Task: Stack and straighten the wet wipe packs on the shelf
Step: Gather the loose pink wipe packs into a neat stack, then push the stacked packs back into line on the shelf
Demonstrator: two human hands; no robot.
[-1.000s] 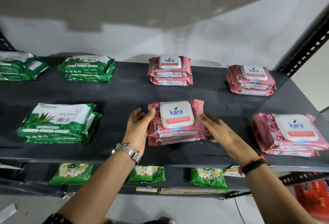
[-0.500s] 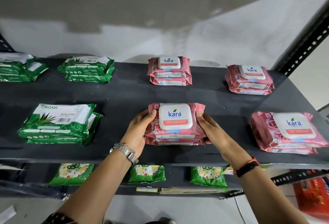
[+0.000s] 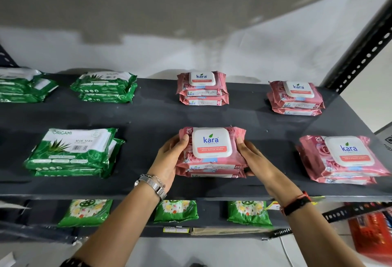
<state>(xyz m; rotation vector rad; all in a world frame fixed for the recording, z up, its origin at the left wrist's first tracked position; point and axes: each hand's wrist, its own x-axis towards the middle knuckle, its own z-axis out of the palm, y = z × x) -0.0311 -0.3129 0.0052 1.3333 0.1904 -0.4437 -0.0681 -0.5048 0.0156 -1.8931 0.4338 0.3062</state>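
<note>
A dark grey shelf (image 3: 148, 118) spans the view, with a white wall behind it and a perforated black upright (image 3: 364, 54) at its right end. Pairs of stacked packs lie spread across it in two rows. On the left are three green aloe vera stacks: one at the front (image 3: 72, 152), one at the back (image 3: 105, 87), and one cut off by the left edge (image 3: 21, 85). On the right are four pink Kara stacks: back centre (image 3: 202, 88), back right (image 3: 296, 98), front right (image 3: 341, 158), and the front centre stack (image 3: 212, 152), which sits near the shelf's front edge between the person's hands. It is two packs high, the top pack with its white lid facing up and lying almost square over the lower one. The left hand (image 3: 169, 160) presses against the stack's left side, thumb resting on the top pack's upper left corner, fingers tucked under the edge. The right hand (image 3: 248, 156) cups the right side, thumb on top near the lid, fingers curled around the lower edge. Both hands are closed against the stack, squeezing it between them. Below, a lower shelf (image 3: 212, 211) carries three green floral packs (image 3: 176, 210). A metal watch (image 3: 152, 185) circles the left wrist and a black band (image 3: 296, 204) the right.
</note>
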